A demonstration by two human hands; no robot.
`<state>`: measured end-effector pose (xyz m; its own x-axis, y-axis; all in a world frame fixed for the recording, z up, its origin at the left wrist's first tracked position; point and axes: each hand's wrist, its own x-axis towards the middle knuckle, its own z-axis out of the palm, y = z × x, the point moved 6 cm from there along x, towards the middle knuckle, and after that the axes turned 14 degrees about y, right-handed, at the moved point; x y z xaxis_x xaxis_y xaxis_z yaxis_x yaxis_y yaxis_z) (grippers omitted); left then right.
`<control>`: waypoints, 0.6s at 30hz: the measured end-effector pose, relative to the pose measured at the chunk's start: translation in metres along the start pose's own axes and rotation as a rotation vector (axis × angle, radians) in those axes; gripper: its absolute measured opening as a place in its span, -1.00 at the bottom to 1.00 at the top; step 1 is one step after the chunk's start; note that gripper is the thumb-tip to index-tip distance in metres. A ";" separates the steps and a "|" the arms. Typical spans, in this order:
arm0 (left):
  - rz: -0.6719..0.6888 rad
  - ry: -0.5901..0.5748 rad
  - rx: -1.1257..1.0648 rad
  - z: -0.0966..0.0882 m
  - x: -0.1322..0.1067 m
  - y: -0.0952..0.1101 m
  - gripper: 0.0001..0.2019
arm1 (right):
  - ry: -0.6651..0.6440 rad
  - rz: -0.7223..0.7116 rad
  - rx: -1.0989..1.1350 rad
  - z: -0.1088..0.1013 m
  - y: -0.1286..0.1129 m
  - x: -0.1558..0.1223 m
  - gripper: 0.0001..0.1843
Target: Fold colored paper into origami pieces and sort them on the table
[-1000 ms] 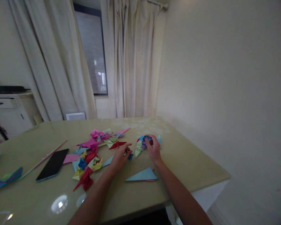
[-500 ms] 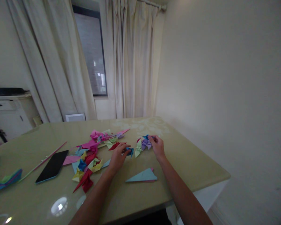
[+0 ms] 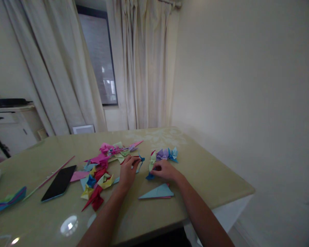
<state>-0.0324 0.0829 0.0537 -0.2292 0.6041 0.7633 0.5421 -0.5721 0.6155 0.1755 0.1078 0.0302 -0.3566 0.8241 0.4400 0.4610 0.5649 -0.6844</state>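
My left hand (image 3: 127, 171) rests on the table with its fingers curled on a small blue folded paper piece (image 3: 141, 160) beside a red one. My right hand (image 3: 165, 170) lies closed on another dark blue folded piece (image 3: 150, 177) just in front of a small cluster of purple, light blue and pale green origami figures (image 3: 163, 155). A folded light blue paper triangle (image 3: 157, 192) lies flat just in front of my right wrist. A larger heap of pink, red, yellow and blue origami figures (image 3: 101, 168) spreads to the left of my left hand.
A black phone (image 3: 58, 183) lies face down left of the heap, next to a long pink stick (image 3: 49, 177). A blue-green paper boat (image 3: 6, 199) sits at the far left. The table's right edge (image 3: 229, 202) drops off beside a bare wall; curtains hang behind.
My right hand has drawn back from the purple and blue cluster toward me, and now rests on a dark blue piece. My left hand has shifted slightly forward with the small blue piece.
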 end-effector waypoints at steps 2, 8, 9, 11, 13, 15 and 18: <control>0.017 0.001 -0.004 0.007 -0.002 -0.001 -0.79 | 0.011 -0.029 -0.039 0.000 -0.001 0.000 -0.72; 0.048 -0.216 -0.024 0.044 -0.011 -0.009 -0.62 | 0.095 -0.117 -0.148 -0.001 -0.008 0.002 -0.78; 0.053 -0.246 -0.003 0.044 -0.012 -0.011 -0.60 | 0.094 -0.123 -0.167 0.000 -0.009 0.002 -0.79; 0.055 -0.234 0.088 0.034 -0.009 -0.014 -0.59 | 0.092 -0.136 -0.207 0.003 -0.011 0.002 -0.78; 0.065 -0.190 0.241 0.016 -0.004 -0.016 -0.61 | 0.107 -0.154 -0.244 0.005 -0.010 0.002 -0.75; 0.078 -0.156 0.462 -0.002 0.001 -0.017 -0.65 | 0.130 -0.171 -0.275 0.008 -0.007 0.003 -0.70; 0.079 -0.129 0.768 -0.017 0.003 -0.022 -0.66 | 0.155 -0.153 -0.326 0.012 0.003 0.005 -0.61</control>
<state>-0.0583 0.0878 0.0458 -0.0964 0.6640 0.7415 0.9711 -0.1006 0.2163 0.1654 0.1132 0.0229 -0.3256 0.7118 0.6224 0.6546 0.6447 -0.3948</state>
